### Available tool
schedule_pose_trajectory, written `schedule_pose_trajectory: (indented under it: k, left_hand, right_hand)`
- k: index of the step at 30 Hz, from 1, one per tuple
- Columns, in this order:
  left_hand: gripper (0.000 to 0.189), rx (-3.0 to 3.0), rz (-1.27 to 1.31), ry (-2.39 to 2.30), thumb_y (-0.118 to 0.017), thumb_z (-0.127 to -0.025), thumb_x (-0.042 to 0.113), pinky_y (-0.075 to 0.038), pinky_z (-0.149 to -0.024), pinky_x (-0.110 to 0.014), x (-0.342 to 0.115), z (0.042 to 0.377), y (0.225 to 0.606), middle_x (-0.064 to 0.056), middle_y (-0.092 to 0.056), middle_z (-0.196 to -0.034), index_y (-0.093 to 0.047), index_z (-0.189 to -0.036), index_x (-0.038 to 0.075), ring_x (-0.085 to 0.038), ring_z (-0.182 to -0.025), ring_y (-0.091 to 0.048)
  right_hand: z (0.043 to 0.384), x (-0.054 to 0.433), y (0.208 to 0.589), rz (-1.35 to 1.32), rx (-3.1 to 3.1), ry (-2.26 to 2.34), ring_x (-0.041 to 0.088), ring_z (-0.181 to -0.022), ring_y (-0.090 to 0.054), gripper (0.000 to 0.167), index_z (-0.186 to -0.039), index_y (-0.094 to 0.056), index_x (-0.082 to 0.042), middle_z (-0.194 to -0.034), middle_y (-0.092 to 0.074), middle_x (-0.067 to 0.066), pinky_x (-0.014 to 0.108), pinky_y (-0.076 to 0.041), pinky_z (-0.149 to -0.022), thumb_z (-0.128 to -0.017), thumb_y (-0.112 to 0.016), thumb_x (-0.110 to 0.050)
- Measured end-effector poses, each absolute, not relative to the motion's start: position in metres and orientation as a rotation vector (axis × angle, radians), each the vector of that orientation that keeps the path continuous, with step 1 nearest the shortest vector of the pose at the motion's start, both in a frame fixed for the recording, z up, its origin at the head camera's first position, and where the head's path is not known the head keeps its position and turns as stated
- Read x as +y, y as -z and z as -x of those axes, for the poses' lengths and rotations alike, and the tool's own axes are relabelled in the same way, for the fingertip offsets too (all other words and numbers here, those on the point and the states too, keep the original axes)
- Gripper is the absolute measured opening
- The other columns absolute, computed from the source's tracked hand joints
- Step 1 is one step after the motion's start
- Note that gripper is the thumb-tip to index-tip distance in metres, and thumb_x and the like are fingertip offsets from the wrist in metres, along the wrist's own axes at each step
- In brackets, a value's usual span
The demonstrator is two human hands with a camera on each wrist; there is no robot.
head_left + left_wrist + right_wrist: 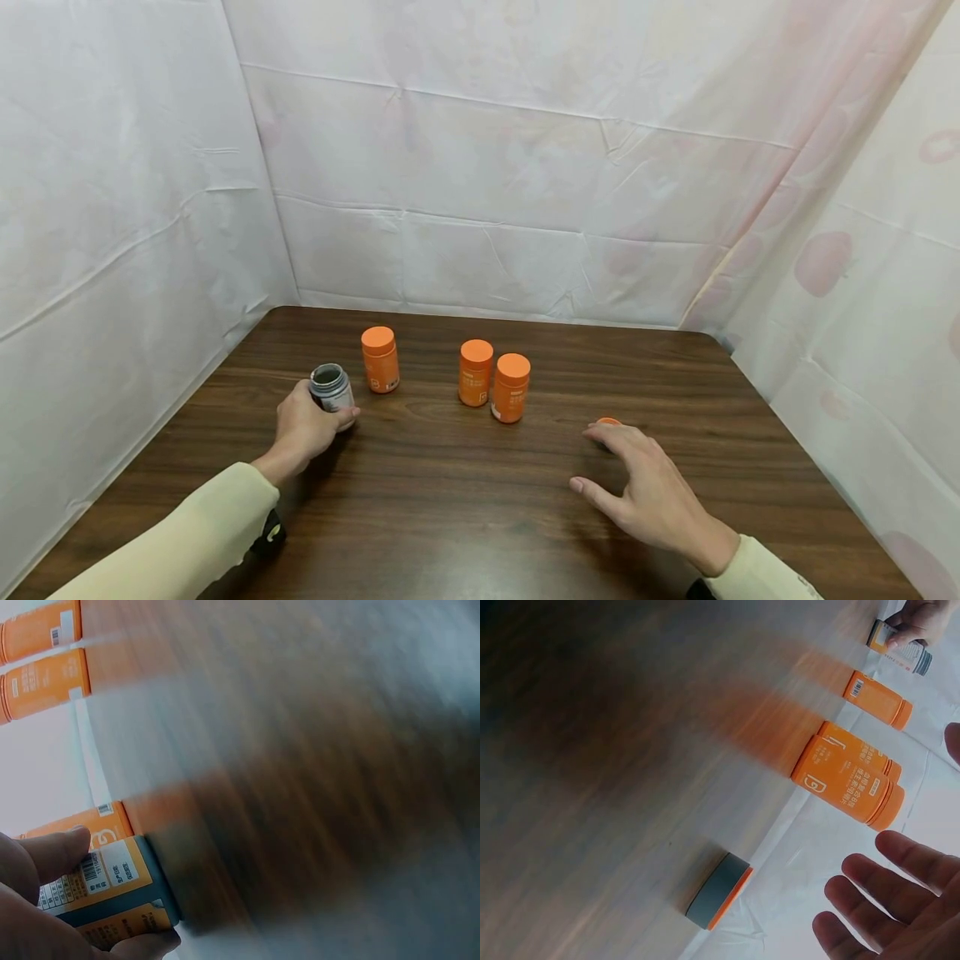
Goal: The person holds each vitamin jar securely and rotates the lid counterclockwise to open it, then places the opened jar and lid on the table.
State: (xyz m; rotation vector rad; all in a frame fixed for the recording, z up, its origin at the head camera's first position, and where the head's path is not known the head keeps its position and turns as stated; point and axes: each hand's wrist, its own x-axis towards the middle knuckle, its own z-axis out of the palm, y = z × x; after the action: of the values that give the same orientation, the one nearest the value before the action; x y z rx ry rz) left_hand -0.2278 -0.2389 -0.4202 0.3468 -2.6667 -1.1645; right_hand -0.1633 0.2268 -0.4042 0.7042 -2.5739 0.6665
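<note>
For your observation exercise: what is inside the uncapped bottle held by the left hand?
The head view shows the open bottle, gripped by the left hand, with only a dark mouth. Its contents cannot be made out. Its cap lies near the right hand.

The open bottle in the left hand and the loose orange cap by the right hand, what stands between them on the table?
In the head view, three capped orange bottles stand between the open bottle and the loose orange cap, slightly farther back.

Legible marks, few. Capped orange bottle [847, 789], centre-right of right wrist view: white outlined logo resembling letter "G", plus white print too small to read. Open bottle [105, 889], lower left of left wrist view: barcode w/ digits and label text, unreadable. Other bottle labels: barcodes only, illegible.
</note>
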Motion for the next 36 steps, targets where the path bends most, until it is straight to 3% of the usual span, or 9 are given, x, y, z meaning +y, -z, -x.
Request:
schedule_pose_trajectory:
  k: [3, 8, 16, 26, 36]
  left_hand:
    - [0.073, -2.666, -0.362, 1.163, -0.087, -0.084, 0.026, -0.046, -0.097, -0.060, -0.241, 0.228, 0.420, -0.035, -0.058, -0.123, -0.046, -0.130, -0.014, -0.049, -0.114, -0.057]
    - [0.089, -2.655, -0.368, 1.168, -0.089, -0.081, 0.032, -0.044, -0.100, -0.061, -0.241, 0.227, 0.418, -0.035, -0.055, -0.128, -0.039, -0.139, -0.013, -0.050, -0.120, -0.054]
    - [0.107, -2.499, -0.281, 1.050, -0.091, -0.075, 0.043, -0.041, -0.102, -0.060, -0.231, 0.226, 0.402, -0.030, -0.048, -0.140, -0.032, -0.151, -0.004, -0.045, -0.126, -0.049]
    - [0.097, -2.388, -0.050, 0.933, -0.091, -0.079, 0.034, -0.043, -0.099, -0.063, -0.211, 0.227, 0.377, -0.023, -0.047, -0.148, -0.037, -0.153, 0.002, -0.042, -0.132, -0.047]
    - [0.090, -2.293, 0.083, 0.986, -0.091, -0.079, 0.029, -0.039, -0.108, -0.058, -0.187, 0.240, 0.364, -0.019, -0.049, -0.149, -0.043, -0.149, 0.001, -0.041, -0.136, -0.047]
  right_hand:
    - [0.163, 0.227, 0.404, -0.711, -2.569, -0.670, 0.020, -0.120, -0.059, 0.056, -0.127, -0.066, -0.017, -0.126, -0.065, -0.007, 0.052, -0.046, -0.096, -0.085, -0.082, -0.051]
    - [0.162, 0.225, 0.403, -0.713, -2.569, -0.669, 0.024, -0.120, -0.060, 0.057, -0.128, -0.066, -0.015, -0.126, -0.066, -0.006, 0.055, -0.046, -0.096, -0.085, -0.082, -0.050]
    - [0.162, 0.224, 0.403, -0.711, -2.570, -0.666, 0.022, -0.119, -0.060, 0.057, -0.128, -0.066, -0.017, -0.127, -0.065, -0.005, 0.054, -0.046, -0.095, -0.085, -0.081, -0.051]
    - [0.162, 0.223, 0.402, -0.715, -2.571, -0.666, 0.022, -0.119, -0.059, 0.058, -0.129, -0.065, -0.016, -0.129, -0.064, -0.004, 0.053, -0.046, -0.096, -0.086, -0.080, -0.052]
    - [0.162, 0.224, 0.402, -0.706, -2.568, -0.672, 0.021, -0.123, -0.057, 0.060, -0.130, -0.065, -0.016, -0.130, -0.064, -0.005, 0.052, -0.045, -0.098, -0.085, -0.081, -0.052]
